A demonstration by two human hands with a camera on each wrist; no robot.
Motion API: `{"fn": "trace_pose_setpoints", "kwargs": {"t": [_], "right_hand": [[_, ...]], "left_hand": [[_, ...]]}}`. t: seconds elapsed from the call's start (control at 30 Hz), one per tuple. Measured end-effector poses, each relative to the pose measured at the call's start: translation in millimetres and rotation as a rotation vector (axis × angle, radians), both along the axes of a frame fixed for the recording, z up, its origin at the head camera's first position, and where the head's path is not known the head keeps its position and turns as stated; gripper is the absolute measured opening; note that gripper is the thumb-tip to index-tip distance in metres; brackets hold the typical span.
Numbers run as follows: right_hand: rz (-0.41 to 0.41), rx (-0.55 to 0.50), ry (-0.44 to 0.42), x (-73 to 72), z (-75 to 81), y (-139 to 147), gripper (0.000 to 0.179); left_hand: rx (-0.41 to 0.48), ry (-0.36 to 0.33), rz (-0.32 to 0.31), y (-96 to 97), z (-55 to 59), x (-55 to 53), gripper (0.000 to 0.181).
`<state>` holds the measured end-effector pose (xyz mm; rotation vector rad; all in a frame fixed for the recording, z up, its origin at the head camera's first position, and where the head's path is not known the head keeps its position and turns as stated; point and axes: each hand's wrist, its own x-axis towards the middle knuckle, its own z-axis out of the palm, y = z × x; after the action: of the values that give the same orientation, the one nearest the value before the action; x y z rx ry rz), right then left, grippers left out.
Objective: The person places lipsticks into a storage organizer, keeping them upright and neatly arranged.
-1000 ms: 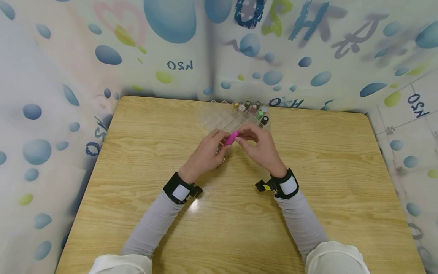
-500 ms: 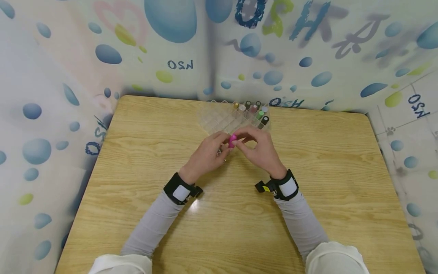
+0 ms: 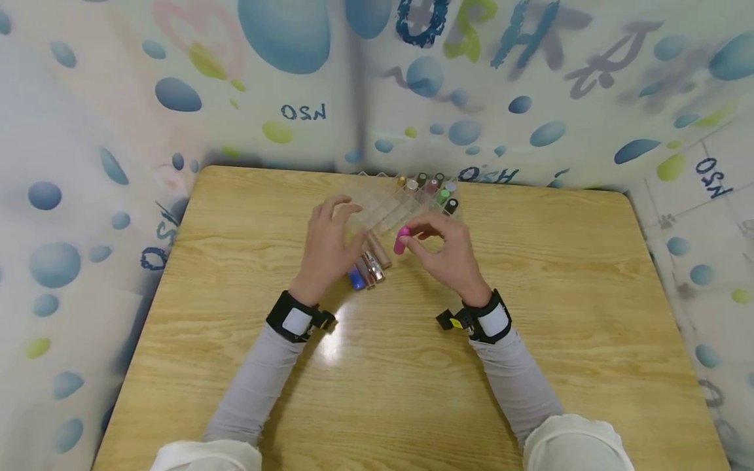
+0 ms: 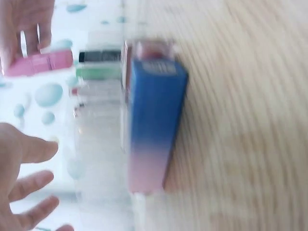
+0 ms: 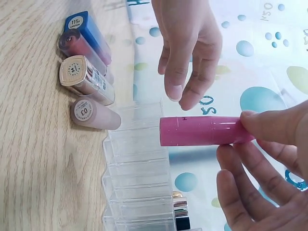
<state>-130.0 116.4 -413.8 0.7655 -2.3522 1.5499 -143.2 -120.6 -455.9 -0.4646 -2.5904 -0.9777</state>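
The right hand (image 3: 444,254) pinches a smooth pink tube (image 5: 199,131) nearly upright; the left hand (image 3: 326,247) hangs released, loosely spread.

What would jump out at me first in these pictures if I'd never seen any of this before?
Probably the vivid pink lipstick tube, pinched by the right hand in front of the clear slotted organizer. Next, the blue-and-pink tube, lying on the wooden table with three more tubes near the empty left hand. Behind everything, the backdrop with its blue bubbles likely stands out too.
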Motion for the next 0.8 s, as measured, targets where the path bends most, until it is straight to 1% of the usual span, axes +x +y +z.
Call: {"fn": "trace_pose_setpoints", "kwargs": {"t": [0.03,0.1,0.2,0.37,0.47,0.57,0.7,0.8], "right_hand": [[0.0,0.005,0.001,-2.3,-3.9,0.5,0.017],[0.005,0.009,-0.001,-5.8,-9.3,1.9,0.018],[0.01,0.01,-0.003,-7.4,-11.3,2.8,0.018],[0.012,0.005,0.013,-9.0,-7.9,3.6,0.018],[0.006,-0.026,0.025,-9.0,-1.0,5.0,0.018],[-0.007,-0.035,0.042,-6.8,13.2,5.2,0.018],[-0.049,0.03,0.093,-7.6,29.0,7.1,0.018],[-0.077,0.071,0.121,-15.4,29.6,11.9,0.018]], "left_hand": [[0.017,-0.003,0.024,-3.7,-1.3,-2.1,0.04],[0.039,-0.006,0.048,-9.9,-4.0,-5.8,0.041],[0.058,-0.008,0.043,-15.2,-6.8,-10.1,0.037],[0.082,-0.031,0.029,-16.9,-8.5,-13.3,0.029],[0.103,-0.049,0.025,-15.3,-10.8,-14.5,0.029],[0.114,-0.047,0.027,-13.8,-12.1,-14.4,0.029],[0.119,-0.028,0.04,-12.4,-12.0,-14.1,0.028],[0.127,-0.025,0.045,-10.9,-12.7,-14.8,0.028]]}}
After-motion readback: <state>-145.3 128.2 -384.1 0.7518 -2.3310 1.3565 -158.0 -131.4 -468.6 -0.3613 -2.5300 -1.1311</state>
